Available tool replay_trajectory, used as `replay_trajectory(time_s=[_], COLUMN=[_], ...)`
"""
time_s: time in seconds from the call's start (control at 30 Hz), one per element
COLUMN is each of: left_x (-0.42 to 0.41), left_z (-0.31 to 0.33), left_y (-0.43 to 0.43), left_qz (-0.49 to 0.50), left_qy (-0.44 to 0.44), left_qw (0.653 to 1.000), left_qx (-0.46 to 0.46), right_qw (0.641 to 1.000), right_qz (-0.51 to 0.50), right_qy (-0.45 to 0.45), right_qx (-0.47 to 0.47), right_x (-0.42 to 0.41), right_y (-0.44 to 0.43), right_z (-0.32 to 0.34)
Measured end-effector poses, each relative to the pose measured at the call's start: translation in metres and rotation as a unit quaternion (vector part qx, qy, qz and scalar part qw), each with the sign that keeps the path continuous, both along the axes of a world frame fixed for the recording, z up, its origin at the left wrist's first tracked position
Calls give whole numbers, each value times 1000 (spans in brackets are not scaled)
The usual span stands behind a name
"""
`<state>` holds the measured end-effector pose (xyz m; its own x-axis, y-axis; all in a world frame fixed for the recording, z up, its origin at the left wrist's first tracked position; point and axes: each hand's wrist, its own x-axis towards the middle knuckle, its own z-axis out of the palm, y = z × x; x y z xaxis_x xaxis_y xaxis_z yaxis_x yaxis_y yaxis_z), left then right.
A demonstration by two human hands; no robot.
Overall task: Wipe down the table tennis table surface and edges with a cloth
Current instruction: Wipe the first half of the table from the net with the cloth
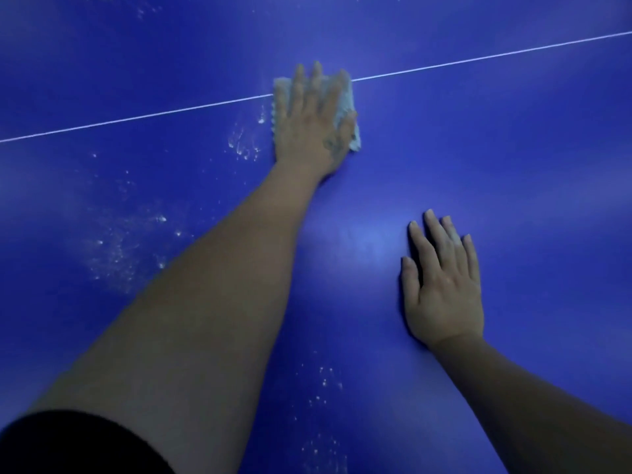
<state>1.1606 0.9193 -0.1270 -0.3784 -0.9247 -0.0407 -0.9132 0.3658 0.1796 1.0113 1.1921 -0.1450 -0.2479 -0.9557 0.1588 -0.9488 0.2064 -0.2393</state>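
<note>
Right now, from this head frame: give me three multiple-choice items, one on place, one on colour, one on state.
1. Where does the cloth lie?
A) on the white line
B) at the table's edge
C) off the table

2. What colour is the table surface?
A) green
B) blue
C) black

3. How is the right hand?
A) gripping the cloth
B) flat on the table, fingers straight
C) curled into a fist

Answers:
1 A: the left hand presses the cloth down right where the line passes under it.
2 B: the whole surface reads blue.
3 B: it rests palm down, away from the cloth, holding nothing.
</note>
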Motion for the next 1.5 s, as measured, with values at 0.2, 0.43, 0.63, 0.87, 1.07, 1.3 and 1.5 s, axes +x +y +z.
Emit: replay_trajectory(time_s=[0.2,0.43,0.63,0.87,1.07,1.3,1.5], left_x=[68,68,49,40,81,137,110], left_z=[-10,-14,-16,-21,-16,-14,-10], left_y=[-26,164,313,167,25,97,299], left_qz=[115,142,80,19,71,216,238], left_qy=[2,7,38,16,-4,-21,-12], left_qw=[993,989,996,999,997,975,971], left_qx=[7,-48,-1,-36,-13,-48,9], right_qw=[1000,1000,1000,999,1000,1000,1000], right_qz=[-1,-1,1,-3,0,-1,1], right_qy=[-3,-4,-3,-5,-6,-8,-7], right_qx=[10,28,28,33,19,20,31], right_x=[1,2,2,2,2,3,2], right_y=[0,0,-1,-1,-1,0,0], right_z=[4,6,5,4,4,8,10])
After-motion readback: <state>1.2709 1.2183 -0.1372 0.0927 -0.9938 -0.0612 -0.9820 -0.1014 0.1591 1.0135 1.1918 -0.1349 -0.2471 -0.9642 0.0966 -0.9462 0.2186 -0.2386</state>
